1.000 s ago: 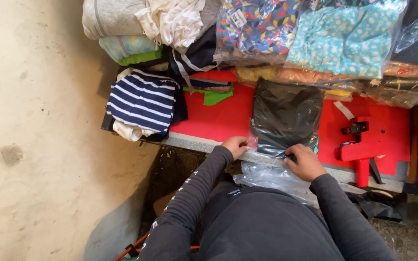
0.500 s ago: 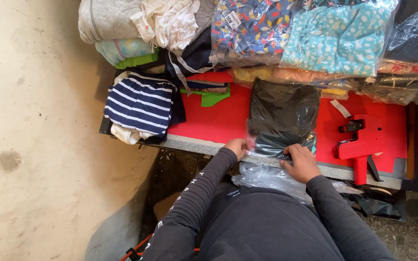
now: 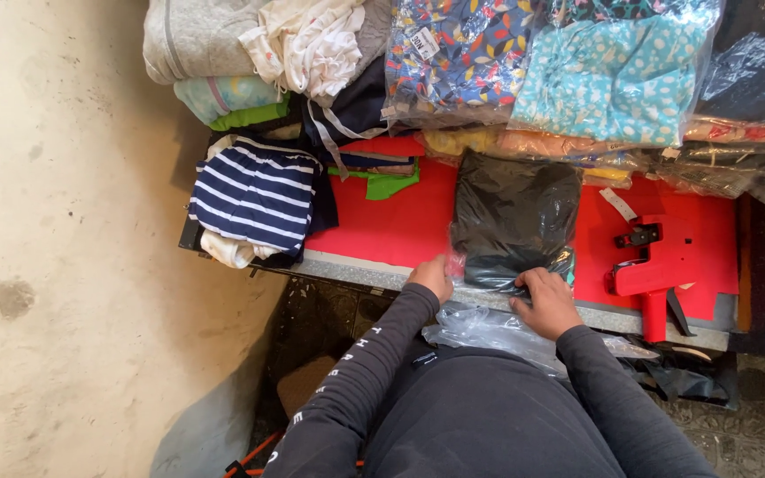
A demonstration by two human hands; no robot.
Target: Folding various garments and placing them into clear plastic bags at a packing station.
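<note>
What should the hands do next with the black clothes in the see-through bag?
Probably tuck the bag's loose open end under. The folded black garment already lies inside the clear bag on the red table, both hands, left hand and right hand, grip its near edge, and spare plastic hangs over the table edge.

This looks like a small garment packing workshop or clothing stall, for a red-topped bench (image 3: 382, 226) carries folded clothes (image 3: 254, 199), stacked garments sealed in clear plastic bags (image 3: 613, 75) and a red price-tag gun (image 3: 657, 265), all above a bare concrete floor (image 3: 64, 265).
</note>
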